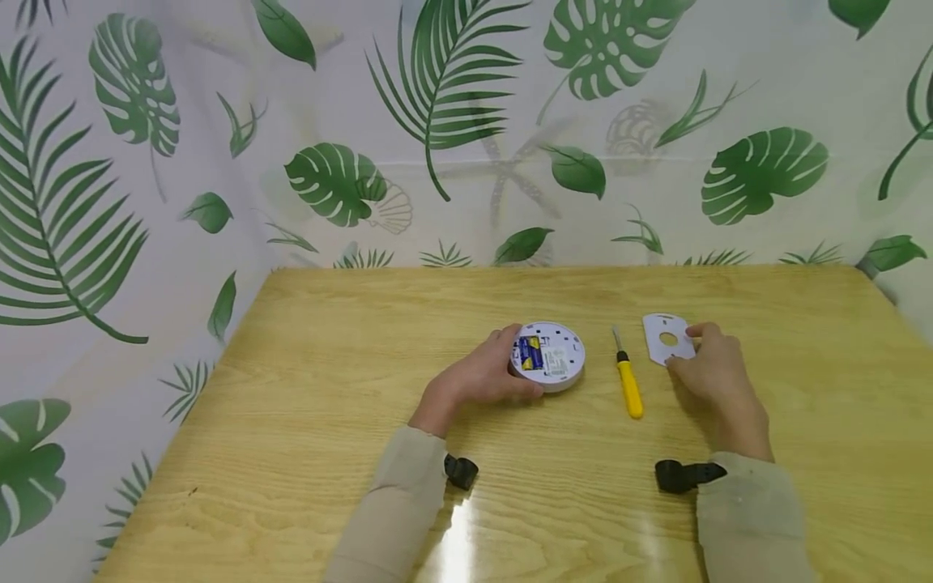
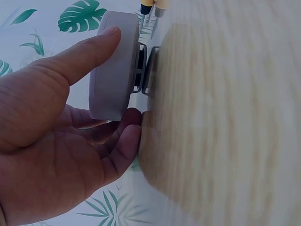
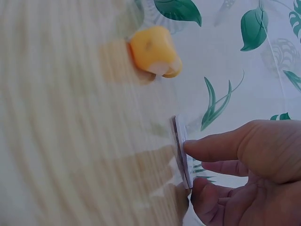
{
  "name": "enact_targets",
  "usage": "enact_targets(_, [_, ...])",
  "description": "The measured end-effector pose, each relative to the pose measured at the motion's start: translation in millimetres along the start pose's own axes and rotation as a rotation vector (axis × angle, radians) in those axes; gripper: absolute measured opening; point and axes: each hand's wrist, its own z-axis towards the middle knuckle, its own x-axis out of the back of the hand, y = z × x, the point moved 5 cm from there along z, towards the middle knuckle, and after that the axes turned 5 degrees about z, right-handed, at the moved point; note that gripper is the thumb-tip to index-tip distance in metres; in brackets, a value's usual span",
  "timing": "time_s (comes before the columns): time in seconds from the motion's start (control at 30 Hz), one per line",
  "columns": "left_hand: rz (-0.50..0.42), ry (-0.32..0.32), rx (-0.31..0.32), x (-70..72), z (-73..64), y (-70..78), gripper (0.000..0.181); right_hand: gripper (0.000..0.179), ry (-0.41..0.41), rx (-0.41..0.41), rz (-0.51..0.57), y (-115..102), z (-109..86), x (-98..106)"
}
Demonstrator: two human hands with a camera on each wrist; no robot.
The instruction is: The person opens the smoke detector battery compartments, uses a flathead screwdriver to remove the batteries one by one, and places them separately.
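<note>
My left hand (image 1: 484,372) holds a round white smoke alarm (image 1: 560,380) by its left side, thumb along the near rim. The alarm's back faces up, with blue-and-yellow batteries (image 1: 531,353) in an uncovered compartment. In the left wrist view, the alarm's pale side wall (image 2: 113,70) shows between thumb and fingers, and a small dark frame juts from its underside close to the table. To the right, my right hand (image 1: 717,376) pinches the right edge of a flat white mounting plate (image 1: 656,350) with a round central hole. The right wrist view shows this plate (image 3: 182,153) edge-on, at the tabletop.
A screwdriver (image 1: 630,389) with a yellow handle lies between the alarm and the plate, tip pointing away. The wooden table (image 1: 306,389) ends at the back against a leaf-patterned cloth (image 1: 474,194). Each wrist wears a black camera mount (image 1: 461,472).
</note>
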Motion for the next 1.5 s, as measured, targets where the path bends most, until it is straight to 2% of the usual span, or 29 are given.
enact_targets(0.2, [-0.011, 0.003, 0.002, 0.0, -0.9, -1.0, 0.098, 0.061, -0.027, 0.005, -0.007, -1.3, 2.1, -0.1])
enact_targets(0.43, [-0.011, -0.004, 0.005, -0.6, -0.1, 0.8, 0.099, 0.062, 0.003, 0.028, -0.015, -7.5, 2.0, 2.1])
enact_targets(0.63, [-0.001, -0.022, 0.025, 1.0, -3.9, 1.3, 0.101, 0.061, -0.012, 0.115, 0.05, -32.6, -3.5, -0.1])
enact_targets(0.8, [0.012, -0.024, 0.043, 4.7, -9.5, 0.0, 0.096, 0.057, -0.018, 0.2, 0.079, -58.2, -10.3, -8.0])
enact_targets(1.0, [0.066, -0.001, 0.089, 17.8, -19.0, -5.7, 0.079, 0.052, -0.047, 0.232, 0.053, -82.4, -18.0, -15.6])
enact_targets(1.13, [0.031, 0.038, 0.106, 25.1, -21.4, -9.2, 0.082, 0.049, -0.055, 0.242, 0.035, -89.2, -20.4, -17.4])
enact_targets(1.33, [0.051, 0.053, 0.028, 15.7, -8.2, -0.4, 0.106, 0.046, -0.069, 0.242, 0.017, -88.5, -21.6, -19.6])
enact_targets(1.4, [0.071, 0.049, 0.017, 11.3, -3.3, 3.7, 0.109, 0.046, -0.075, 0.241, 0.012, -87.7, -21.6, -20.2])
enact_targets(1.5, [0.076, 0.036, 0.031, 6.5, 1.3, 6.8, 0.107, 0.047, -0.098, 0.228, -0.004, -85.7, -20.8, -21.3])
